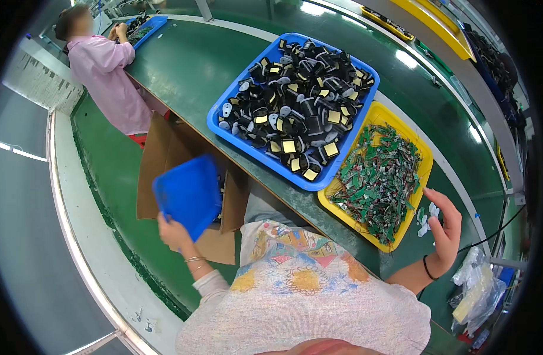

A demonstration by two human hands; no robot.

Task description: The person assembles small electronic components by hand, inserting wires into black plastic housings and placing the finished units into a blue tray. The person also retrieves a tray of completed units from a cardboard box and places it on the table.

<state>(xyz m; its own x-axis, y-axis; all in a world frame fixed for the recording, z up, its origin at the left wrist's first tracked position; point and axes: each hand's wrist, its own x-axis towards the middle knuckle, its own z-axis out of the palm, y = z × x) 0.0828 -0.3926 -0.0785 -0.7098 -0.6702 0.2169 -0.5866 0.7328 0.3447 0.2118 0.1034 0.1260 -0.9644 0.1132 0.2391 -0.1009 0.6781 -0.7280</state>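
Observation:
My left hand (174, 231) grips the lower edge of a blue plastic tray (190, 192), tilted over an open cardboard box (155, 151) on my left. The tray is slightly blurred, and no contents show on the side facing me. My right hand (444, 229) is off the right edge of a yellow tray (423, 168), its thumb and fingers apart and nothing seen between them. The yellow tray holds a heap of small green circuit boards (378, 177) with thin wires. Small white translucent pieces (425, 222) lie on the bench beside my right hand.
A large blue tray (236, 135) full of black parts (310, 106) with yellowish pads stands on the green bench (188, 77). At the far left, a person in pink (106, 77) works at another blue tray (156, 26). Plastic bags (478, 284) lie at the right. Shelving runs along the far right.

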